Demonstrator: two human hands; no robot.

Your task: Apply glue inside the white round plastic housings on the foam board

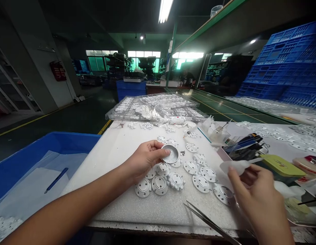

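My left hand pinches a round, shallow metal-grey cup between thumb and fingers, its hollow side facing me. My right hand is closed on a small whitish squeeze bottle, whose thin tip points right. Under and around the left hand lie several white round discs with dark holes, some with knobbed rims. Beside them is a little heap of tiny shiny pieces. Metal tweezers rest at the table's front edge, points toward the discs, below the right hand.
A white foam sheet covers the table. Clear trays of white parts are stacked behind. To the right stand a tool box and a yellow-topped container. A blue bin is at left; blue crates rise at right.
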